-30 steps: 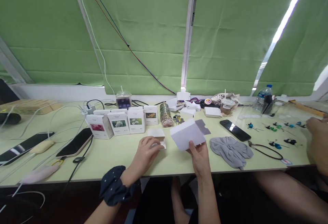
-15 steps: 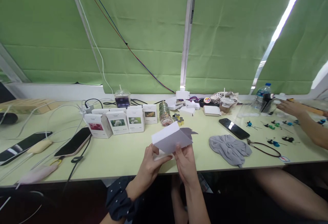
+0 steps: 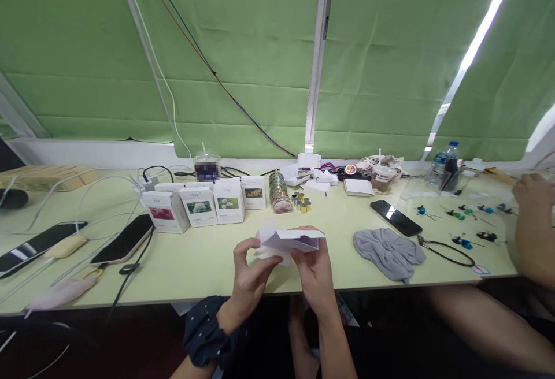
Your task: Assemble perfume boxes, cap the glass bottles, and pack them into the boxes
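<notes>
A white paper box (image 3: 288, 241), its flaps standing out, is held between my two hands above the front edge of the table. My left hand (image 3: 251, 272) pinches its left side, thumb and fingers on the flaps. On the right, my right hand (image 3: 314, 272) grips the other end with the thumb in front. Beyond the box lie several small gold and dark cylinders (image 3: 304, 205) and a clear tube of stacked round pieces (image 3: 280, 193). To the left stand several white boxes with flower pictures (image 3: 199, 207).
A grey cloth (image 3: 388, 253) and a black phone (image 3: 396, 218) lie to the right. Two phones with cables (image 3: 125, 240) are at the left. White box pieces (image 3: 318, 182) lie at the back. Another person's hand (image 3: 535, 191) is at the far right, near small blue and green items (image 3: 463, 212).
The white box has been tilted and turned in my hands, so its open flaps now face left. The other person's arm has moved further right.
</notes>
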`<action>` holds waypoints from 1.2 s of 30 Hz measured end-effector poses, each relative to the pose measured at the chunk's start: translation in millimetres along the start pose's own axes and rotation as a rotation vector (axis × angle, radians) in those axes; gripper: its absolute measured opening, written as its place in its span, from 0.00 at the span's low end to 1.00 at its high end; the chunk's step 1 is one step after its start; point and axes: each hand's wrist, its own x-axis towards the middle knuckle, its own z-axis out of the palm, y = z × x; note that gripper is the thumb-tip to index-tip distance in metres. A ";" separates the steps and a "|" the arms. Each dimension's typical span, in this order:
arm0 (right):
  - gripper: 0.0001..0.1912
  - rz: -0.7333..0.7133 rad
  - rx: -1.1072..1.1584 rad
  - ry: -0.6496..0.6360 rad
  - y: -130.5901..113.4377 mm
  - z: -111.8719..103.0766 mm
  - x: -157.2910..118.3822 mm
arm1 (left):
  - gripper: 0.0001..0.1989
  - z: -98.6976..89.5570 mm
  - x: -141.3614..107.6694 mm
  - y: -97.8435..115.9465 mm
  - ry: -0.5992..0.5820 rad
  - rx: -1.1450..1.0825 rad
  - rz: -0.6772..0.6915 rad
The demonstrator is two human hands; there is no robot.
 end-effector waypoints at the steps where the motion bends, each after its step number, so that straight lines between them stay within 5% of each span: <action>1: 0.16 -0.007 -0.018 -0.006 0.8 -0.1 -0.2 | 0.11 1.0 -0.8 0.7 0.002 0.004 -0.007; 19: 0.12 -0.070 -0.245 -0.057 -0.5 -0.4 0.9 | 0.14 5.2 -2.5 10.7 -0.053 -0.034 -0.019; 36: 0.15 0.019 -0.439 -0.069 -9.5 -9.0 5.4 | 0.12 6.4 -3.1 12.6 -0.047 -0.122 -0.055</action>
